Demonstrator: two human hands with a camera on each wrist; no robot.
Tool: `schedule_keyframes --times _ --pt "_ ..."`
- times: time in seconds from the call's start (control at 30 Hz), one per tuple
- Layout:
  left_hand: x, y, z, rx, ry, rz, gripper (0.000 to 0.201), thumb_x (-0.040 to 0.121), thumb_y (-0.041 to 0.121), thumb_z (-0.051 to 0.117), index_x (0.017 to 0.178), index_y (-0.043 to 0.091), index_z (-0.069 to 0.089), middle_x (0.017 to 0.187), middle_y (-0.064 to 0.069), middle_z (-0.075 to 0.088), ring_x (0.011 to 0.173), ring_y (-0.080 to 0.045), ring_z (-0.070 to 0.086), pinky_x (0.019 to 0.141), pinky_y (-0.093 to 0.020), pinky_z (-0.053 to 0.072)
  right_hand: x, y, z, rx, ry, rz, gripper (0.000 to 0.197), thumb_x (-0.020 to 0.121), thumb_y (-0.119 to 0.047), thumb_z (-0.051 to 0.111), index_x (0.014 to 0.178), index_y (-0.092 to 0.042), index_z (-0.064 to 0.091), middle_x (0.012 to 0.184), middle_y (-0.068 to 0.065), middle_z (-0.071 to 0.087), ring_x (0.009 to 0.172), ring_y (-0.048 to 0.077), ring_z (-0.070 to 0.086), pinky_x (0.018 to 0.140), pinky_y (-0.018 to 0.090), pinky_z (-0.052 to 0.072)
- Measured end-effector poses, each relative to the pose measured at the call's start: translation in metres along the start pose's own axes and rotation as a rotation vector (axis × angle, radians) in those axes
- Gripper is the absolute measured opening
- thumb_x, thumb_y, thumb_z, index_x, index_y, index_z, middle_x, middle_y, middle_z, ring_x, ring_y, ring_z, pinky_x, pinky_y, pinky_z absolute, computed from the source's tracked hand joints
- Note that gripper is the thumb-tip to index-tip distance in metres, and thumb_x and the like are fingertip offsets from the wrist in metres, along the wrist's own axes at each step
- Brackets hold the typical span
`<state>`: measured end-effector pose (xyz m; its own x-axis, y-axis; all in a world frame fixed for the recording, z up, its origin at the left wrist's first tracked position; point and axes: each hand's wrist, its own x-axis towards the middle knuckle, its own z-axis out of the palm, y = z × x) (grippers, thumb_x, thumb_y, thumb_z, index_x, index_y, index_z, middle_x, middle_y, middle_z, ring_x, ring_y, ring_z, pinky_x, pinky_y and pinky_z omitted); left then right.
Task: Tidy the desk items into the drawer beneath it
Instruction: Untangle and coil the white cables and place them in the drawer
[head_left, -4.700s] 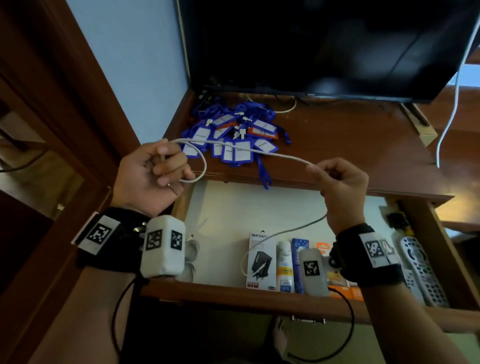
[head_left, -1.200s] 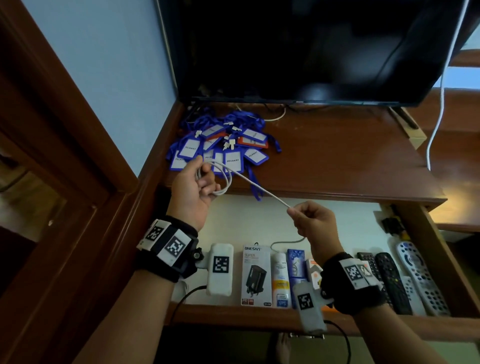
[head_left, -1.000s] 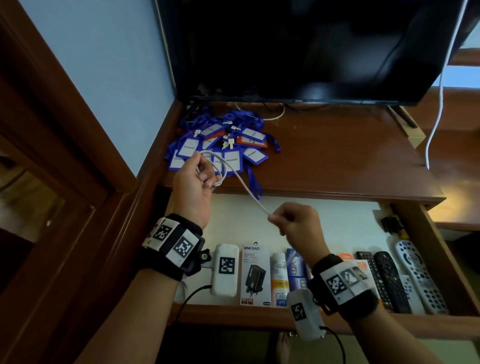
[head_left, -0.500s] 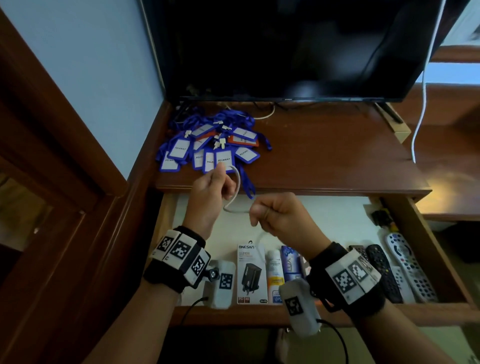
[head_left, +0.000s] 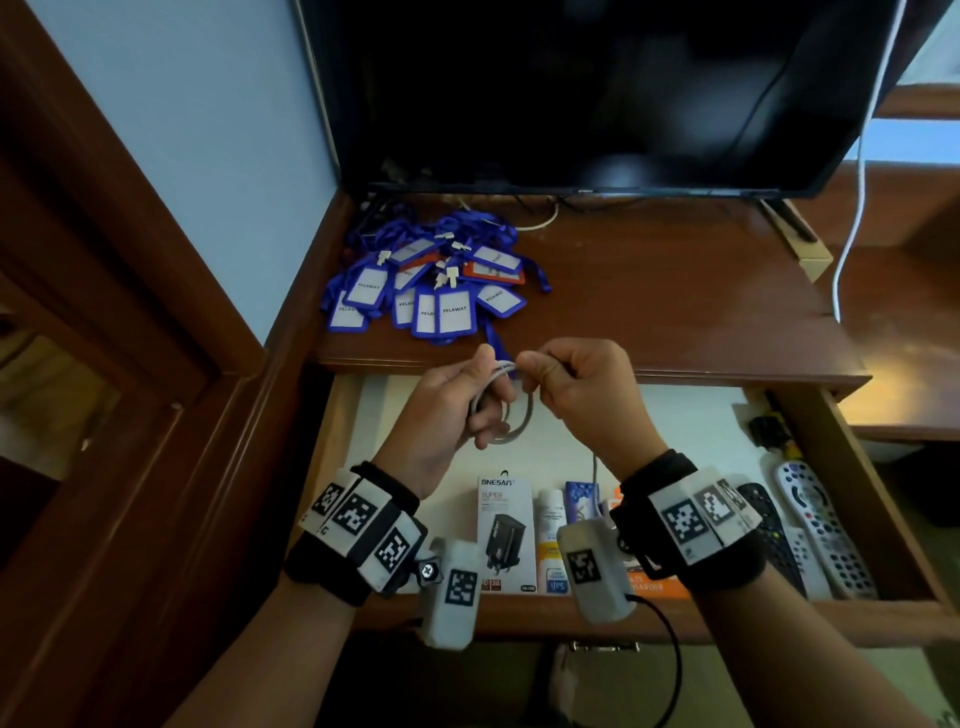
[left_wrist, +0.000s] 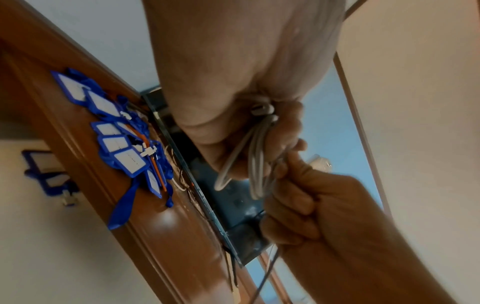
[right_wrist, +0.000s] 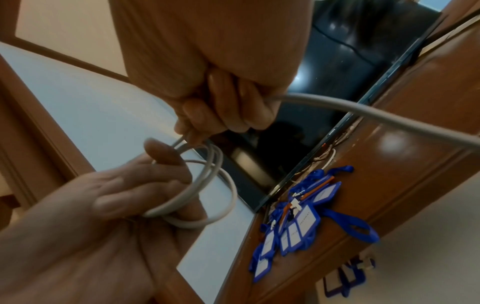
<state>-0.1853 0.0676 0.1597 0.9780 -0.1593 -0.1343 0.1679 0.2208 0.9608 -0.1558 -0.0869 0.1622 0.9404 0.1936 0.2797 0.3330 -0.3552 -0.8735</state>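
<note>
A white cable (head_left: 511, 415) is wound into small loops above the open drawer (head_left: 597, 415). My left hand (head_left: 457, 400) grips the coil (right_wrist: 205, 185), its fingers passed through the loops. My right hand (head_left: 576, 384) pinches the cable's loose run (right_wrist: 363, 115) right beside the coil, touching the left hand. The coil (left_wrist: 249, 160) hangs under the left palm in the left wrist view. A pile of blue badge holders with lanyards (head_left: 431, 286) lies on the desk (head_left: 675, 312) at the back left.
In the drawer lie a charger box (head_left: 506, 530), small tubes and packets (head_left: 558, 540) and several remote controls (head_left: 815, 525) at the right. A dark TV screen (head_left: 597, 88) stands at the back of the desk. A white cord (head_left: 852, 182) hangs at the right.
The right hand has come left along the cable until it meets the left hand. The stretched length of cable is now wound into loops in the left hand.
</note>
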Motion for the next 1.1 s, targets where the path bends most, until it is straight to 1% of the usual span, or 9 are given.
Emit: schedule_keyframes --times 0.07,0.17,0.3,0.4,0.5,0.67,0.73,0.93,1.1 --pt "-0.003 0.001 -0.002 -0.055 -0.014 -0.037 0.041 0.096 0.037 0.042 0.068 0.011 0.058 0.053 0.002 0.036 0.042 -0.006 0.029 0.054 -0.026 0.028 -0.003 0.001 0.004 0.016 0.003 -0.01 0.032 0.092 -0.016 0.06 0.06 -0.014 0.059 0.041 -0.017 0.049 0.038 0.004 0.039 0.045 0.01 0.027" --pt "-0.006 0.002 -0.008 -0.119 -0.013 -0.051 0.037 0.096 0.035 0.043 0.067 0.014 0.052 0.048 0.005 0.027 0.042 -0.008 0.024 0.061 -0.028 0.033 -0.009 0.006 0.009 0.155 -0.002 0.047 0.037 0.09 -0.023 0.061 0.056 -0.011 0.054 0.039 -0.012 0.042 0.038 0.003 0.033 0.044 0.012 0.027" --pt "-0.008 0.002 -0.016 -0.245 0.024 -0.022 0.034 0.095 0.025 0.048 0.063 0.017 0.042 0.045 0.008 0.024 0.039 -0.007 0.022 0.058 -0.025 0.037 -0.02 0.028 0.008 0.411 0.004 0.21 0.039 0.085 -0.03 0.067 0.056 -0.008 0.052 0.043 -0.008 0.033 0.04 0.009 0.024 0.042 0.018 0.022" --pt "-0.007 0.003 -0.024 -0.374 0.077 -0.009 0.032 0.09 0.026 0.052 0.061 0.019 0.04 0.043 0.01 0.025 0.037 -0.006 0.023 0.055 -0.022 0.039 -0.029 0.048 0.004 0.504 0.029 0.335 0.029 0.078 -0.025 0.064 0.054 -0.012 0.053 0.045 -0.001 0.031 0.04 0.01 0.021 0.043 0.018 0.019" --pt "-0.006 0.003 -0.034 -0.452 0.184 0.029 0.031 0.094 0.026 0.045 0.064 0.019 0.041 0.044 0.009 0.025 0.037 -0.007 0.023 0.056 -0.024 0.039 -0.036 0.064 0.002 0.474 0.059 0.395 0.026 0.075 -0.018 0.068 0.055 -0.011 0.053 0.044 -0.002 0.032 0.039 0.01 0.02 0.042 0.017 0.017" --pt "-0.005 0.002 -0.039 -0.5 0.28 0.094 0.032 0.099 0.025 0.04 0.069 0.018 0.049 0.049 0.008 0.026 0.041 -0.008 0.026 0.062 -0.025 0.037 -0.037 0.06 0.006 0.35 0.003 0.303 0.025 0.081 0.001 0.069 0.061 -0.004 0.053 0.042 -0.011 0.04 0.038 0.002 0.029 0.04 0.015 0.025" --pt "-0.003 0.004 -0.039 -0.439 0.301 0.142 0.03 0.101 0.025 0.038 0.076 0.017 0.052 0.052 0.007 0.029 0.045 -0.007 0.028 0.064 -0.024 0.037 -0.035 0.053 0.009 0.26 -0.033 0.25 0.025 0.08 0.007 0.067 0.061 -0.004 0.055 0.041 -0.012 0.044 0.039 0.0 0.035 0.044 0.011 0.029" --pt "0.002 0.002 -0.027 -0.021 0.333 0.266 0.029 0.102 0.026 0.037 0.085 0.015 0.058 0.055 0.007 0.036 0.051 -0.006 0.032 0.058 -0.02 0.032 -0.033 0.031 0.013 -0.121 -0.362 0.108 0.022 0.083 -0.007 0.069 0.063 -0.017 0.066 0.044 -0.019 0.053 0.048 -0.001 0.051 0.053 0.012 0.032" --pt "-0.001 -0.004 -0.012 0.305 0.239 0.176 0.027 0.102 0.021 0.038 0.092 0.008 0.059 0.076 -0.004 0.058 0.062 -0.002 0.054 0.06 -0.01 0.042 -0.03 0.005 0.012 -0.09 -0.452 -0.011 0.017 0.084 -0.004 0.067 0.067 -0.005 0.069 0.049 -0.016 0.052 0.05 -0.002 0.052 0.054 0.007 0.035"
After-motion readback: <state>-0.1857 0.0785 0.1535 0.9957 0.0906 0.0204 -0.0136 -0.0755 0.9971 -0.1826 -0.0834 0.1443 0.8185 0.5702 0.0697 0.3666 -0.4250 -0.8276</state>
